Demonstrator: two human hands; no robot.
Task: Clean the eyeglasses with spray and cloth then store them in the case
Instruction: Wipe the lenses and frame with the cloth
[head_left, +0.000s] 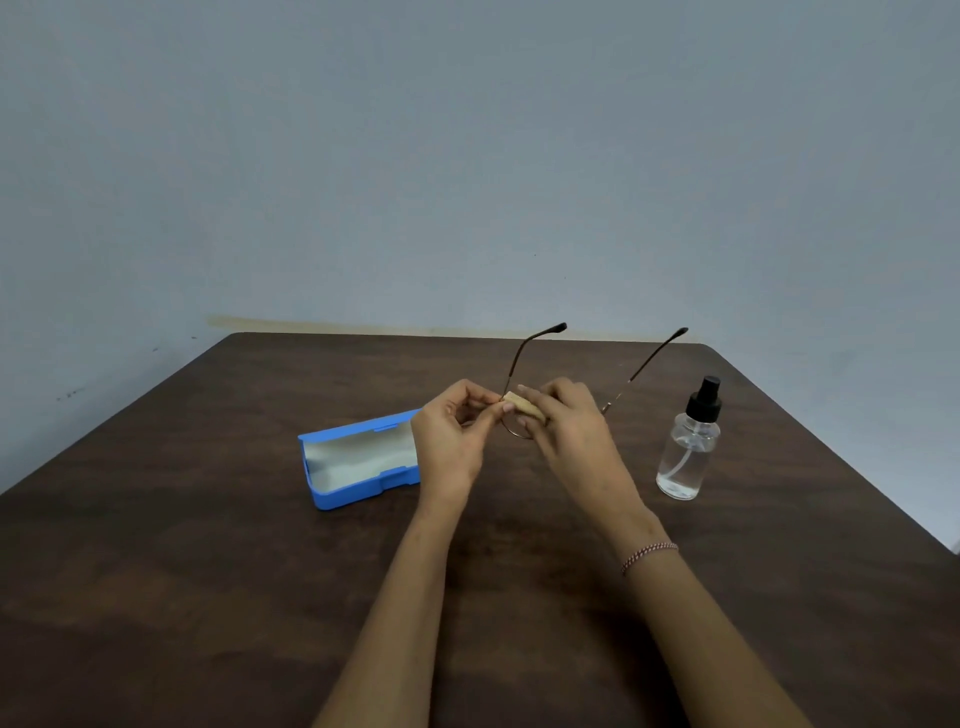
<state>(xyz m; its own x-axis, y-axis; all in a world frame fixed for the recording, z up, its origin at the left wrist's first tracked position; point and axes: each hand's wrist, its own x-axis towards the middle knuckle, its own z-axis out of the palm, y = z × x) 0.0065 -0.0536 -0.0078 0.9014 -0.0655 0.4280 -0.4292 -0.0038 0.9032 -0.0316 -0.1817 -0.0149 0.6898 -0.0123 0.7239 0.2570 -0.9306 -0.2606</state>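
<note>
Eyeglasses (513, 423) hang between our hands above the table (208, 597), temples open and pointing toward twelve o'clock. Our left hand (452, 436) pinches the frame's edge, and our right hand (571, 426) pinches a folded beige cloth (524, 405) on a lens. The open blue case (358, 462) lies at nine o'clock, nearest our left hand, and the spray bottle (688, 452) stands at three.

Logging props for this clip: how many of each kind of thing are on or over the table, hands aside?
Glasses: 1
Cloth: 1
Case: 1
Spray bottle: 1
Total: 4
</note>
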